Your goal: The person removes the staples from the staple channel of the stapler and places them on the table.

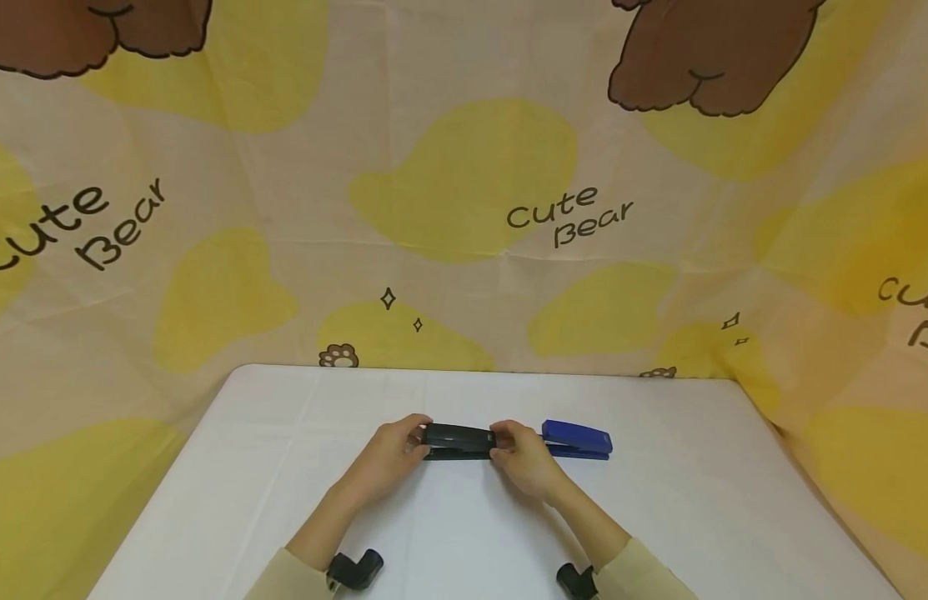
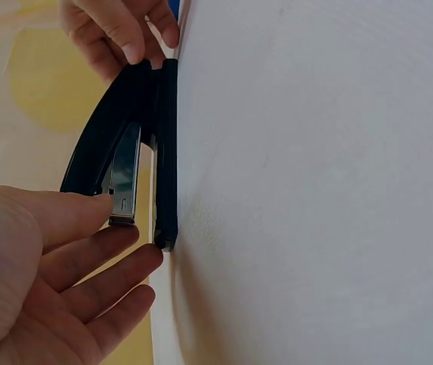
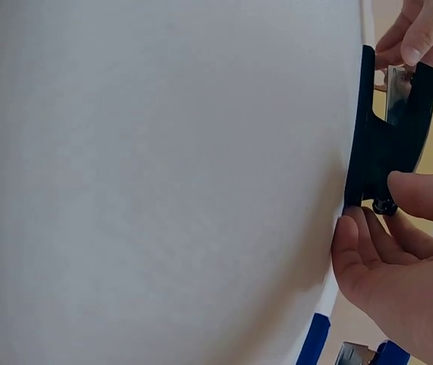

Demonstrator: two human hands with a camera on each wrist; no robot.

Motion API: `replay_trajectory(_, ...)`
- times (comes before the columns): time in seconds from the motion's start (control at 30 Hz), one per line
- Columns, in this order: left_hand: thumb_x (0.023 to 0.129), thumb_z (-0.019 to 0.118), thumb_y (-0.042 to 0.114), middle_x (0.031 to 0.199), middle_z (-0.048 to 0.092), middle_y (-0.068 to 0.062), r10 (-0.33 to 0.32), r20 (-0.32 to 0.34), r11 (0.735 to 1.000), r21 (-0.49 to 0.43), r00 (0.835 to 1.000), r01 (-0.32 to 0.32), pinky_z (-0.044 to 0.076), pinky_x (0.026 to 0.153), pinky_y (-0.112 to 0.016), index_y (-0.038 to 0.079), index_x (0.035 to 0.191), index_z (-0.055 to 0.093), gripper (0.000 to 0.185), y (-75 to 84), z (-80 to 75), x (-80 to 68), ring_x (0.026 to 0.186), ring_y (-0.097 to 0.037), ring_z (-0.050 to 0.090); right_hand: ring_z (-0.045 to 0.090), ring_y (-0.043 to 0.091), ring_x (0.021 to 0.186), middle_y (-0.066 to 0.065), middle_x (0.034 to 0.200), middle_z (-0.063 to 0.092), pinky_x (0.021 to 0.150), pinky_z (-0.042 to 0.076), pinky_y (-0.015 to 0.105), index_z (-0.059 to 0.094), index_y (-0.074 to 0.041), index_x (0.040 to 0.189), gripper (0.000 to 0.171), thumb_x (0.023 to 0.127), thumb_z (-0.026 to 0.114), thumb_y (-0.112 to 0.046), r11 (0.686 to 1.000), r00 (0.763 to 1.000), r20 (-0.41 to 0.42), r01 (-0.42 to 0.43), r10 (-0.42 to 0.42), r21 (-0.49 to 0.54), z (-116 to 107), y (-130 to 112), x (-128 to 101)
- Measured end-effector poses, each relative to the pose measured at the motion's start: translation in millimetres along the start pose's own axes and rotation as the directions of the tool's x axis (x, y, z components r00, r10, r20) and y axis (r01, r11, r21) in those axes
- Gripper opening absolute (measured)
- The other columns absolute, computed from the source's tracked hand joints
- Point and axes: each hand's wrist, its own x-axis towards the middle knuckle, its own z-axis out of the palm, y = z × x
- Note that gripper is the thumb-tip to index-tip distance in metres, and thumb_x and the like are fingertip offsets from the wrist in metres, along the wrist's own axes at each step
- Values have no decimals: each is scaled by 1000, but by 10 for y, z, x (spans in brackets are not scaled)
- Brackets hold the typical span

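A black stapler [image 1: 459, 435] lies lengthwise between the two hands, low over the white table. My left hand [image 1: 392, 457] pinches its front end. In the left wrist view the thumb lies by the metal staple channel [image 2: 125, 171] and the other fingers spread below the end. My right hand [image 1: 529, 462] grips the hinged rear end, its thumb [image 3: 421, 194] on the upper arm and its fingers around the back. The stapler's mouth gapes between upper arm and base. Just right of the right hand is a blue stapler [image 1: 578, 437].
The white table [image 1: 464, 525] reaches back to a hanging cloth [image 1: 464, 292] printed with bears and yellow patches. The blue stapler stands close beside the right hand's knuckles. Black wrist cameras [image 1: 356, 570] sit on both forearms.
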Motion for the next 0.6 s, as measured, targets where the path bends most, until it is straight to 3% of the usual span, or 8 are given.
replay_trajectory(0.3,94,75,6,108,74,-7,31,27,999,-23,999,-30,57,87,-43,3,131,65,38,-16,-14,-41,98,-19,69,67,33,113,18,123,69,99,53,49,62,6,131,35,97,67,1,1000,999,37,-7,7,3,-38,-14,-99)
replay_trajectory(0.6,92,78,9,106,75,-5,21,74,999,-37,997,-18,56,78,-39,6,127,68,36,-25,-37,-89,93,-17,68,67,30,109,14,118,69,96,55,47,63,6,128,34,95,71,0,1000,996,85,-1,1,0,-84,-33,-203)
